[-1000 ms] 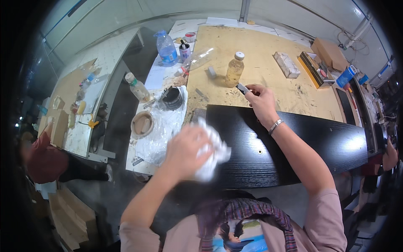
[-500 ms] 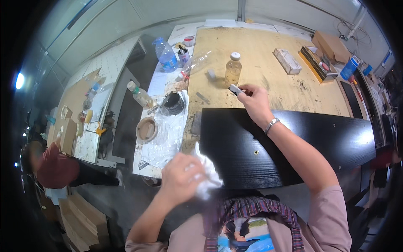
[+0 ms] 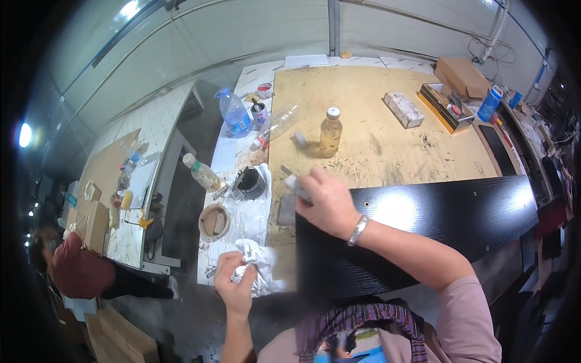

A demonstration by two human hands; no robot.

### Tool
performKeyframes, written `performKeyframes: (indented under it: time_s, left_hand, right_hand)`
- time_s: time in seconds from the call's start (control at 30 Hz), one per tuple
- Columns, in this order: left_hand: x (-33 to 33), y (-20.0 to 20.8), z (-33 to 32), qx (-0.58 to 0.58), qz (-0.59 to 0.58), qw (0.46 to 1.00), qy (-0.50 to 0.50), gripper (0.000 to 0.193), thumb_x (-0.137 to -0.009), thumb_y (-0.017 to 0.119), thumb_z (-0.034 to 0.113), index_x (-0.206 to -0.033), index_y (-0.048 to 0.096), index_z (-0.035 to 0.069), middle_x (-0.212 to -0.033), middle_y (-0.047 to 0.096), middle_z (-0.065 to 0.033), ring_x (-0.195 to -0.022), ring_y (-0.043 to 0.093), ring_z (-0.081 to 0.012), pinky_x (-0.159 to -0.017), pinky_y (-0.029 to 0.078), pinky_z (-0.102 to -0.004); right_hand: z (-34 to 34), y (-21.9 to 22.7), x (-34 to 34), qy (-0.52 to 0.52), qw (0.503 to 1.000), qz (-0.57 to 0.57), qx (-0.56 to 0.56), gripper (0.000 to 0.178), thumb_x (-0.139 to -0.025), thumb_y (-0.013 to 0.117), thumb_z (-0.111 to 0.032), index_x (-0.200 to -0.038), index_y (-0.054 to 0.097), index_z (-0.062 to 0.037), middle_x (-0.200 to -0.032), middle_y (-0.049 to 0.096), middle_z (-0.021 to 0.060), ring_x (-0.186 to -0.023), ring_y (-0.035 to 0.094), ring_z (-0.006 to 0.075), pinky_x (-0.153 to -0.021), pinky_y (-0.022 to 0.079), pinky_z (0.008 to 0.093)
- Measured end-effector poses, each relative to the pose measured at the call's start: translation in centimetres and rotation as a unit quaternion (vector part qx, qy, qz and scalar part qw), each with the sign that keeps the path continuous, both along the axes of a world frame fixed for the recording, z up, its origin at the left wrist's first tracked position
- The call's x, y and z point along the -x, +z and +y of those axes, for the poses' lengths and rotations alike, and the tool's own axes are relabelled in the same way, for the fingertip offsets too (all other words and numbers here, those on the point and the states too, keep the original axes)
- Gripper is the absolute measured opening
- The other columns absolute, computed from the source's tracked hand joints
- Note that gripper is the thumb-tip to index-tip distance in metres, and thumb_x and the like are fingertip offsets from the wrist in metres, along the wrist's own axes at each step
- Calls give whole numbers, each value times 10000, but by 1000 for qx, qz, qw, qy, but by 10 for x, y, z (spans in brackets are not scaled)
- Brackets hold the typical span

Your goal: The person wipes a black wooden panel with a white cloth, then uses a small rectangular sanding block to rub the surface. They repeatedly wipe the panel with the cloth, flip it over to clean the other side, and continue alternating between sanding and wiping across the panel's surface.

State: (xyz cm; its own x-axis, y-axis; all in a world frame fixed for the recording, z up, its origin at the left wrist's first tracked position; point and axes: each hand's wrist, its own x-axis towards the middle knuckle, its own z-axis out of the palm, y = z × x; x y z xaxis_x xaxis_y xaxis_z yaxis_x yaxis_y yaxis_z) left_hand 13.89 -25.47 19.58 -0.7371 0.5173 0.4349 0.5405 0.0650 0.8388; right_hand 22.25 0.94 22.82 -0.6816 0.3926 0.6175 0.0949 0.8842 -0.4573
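My left hand (image 3: pixel 237 287) is closed on a crumpled white cloth (image 3: pixel 257 266), low over the near end of the plastic-covered strip. My right hand (image 3: pixel 327 202) pinches a small whitish block (image 3: pixel 297 186) above the left end of a glossy black board (image 3: pixel 423 233). That board lies along the front of the table, with small holes in its face. A grey pad (image 3: pixel 287 210) rests beside the board's left end. Farther back stands a capped clear bottle of yellowish liquid (image 3: pixel 330 138). To the left of my right hand is a black-stained pot (image 3: pixel 250 184).
Left of the pot stand a green-capped bottle (image 3: pixel 203 173) and, nearer, a tape roll (image 3: pixel 214 222). A large blue-tinted bottle (image 3: pixel 233 115) is behind them. A wrapped block (image 3: pixel 403 109) and an open box (image 3: pixel 446 107) lie back right. Another person (image 3: pixel 82 269) is at the left bench.
My right hand has moved left, away from the clear bottle, with the small block. The left hand and its cloth have shifted left, off the board's edge. The view has tilted upward.
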Motion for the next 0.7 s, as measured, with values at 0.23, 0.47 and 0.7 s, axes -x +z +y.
performKeyframes:
  time_s: [0.23,0.47,0.7]
  left_hand:
    - [9,-20,-14,7,-51,999,2,205,-744,736,-53,-937,668,-53,-989,639,-115,-911,618,-220,-851,479,-306]
    - [17,-23,2,-4,-55,998,-18,204,-736,727,-53,-925,653,-60,-997,638,-115,-920,611,-220,-866,470,-305]
    - [31,-20,-6,-23,-36,999,-10,219,-743,709,-44,-948,634,-48,-993,629,-119,-924,601,-239,-890,461,-328]
  right_hand:
    - [19,3,-36,-94,977,-178,74,178,-798,752,-117,-940,693,-27,-948,638,153,-819,668,362,-726,558,444]
    - [-2,6,-15,-62,985,-134,93,223,-832,768,-191,-896,651,-12,-943,647,172,-802,664,393,-737,556,472]
    - [59,-9,-103,-219,963,-143,70,166,-828,741,-114,-783,625,-4,-844,642,191,-763,654,361,-700,541,446]
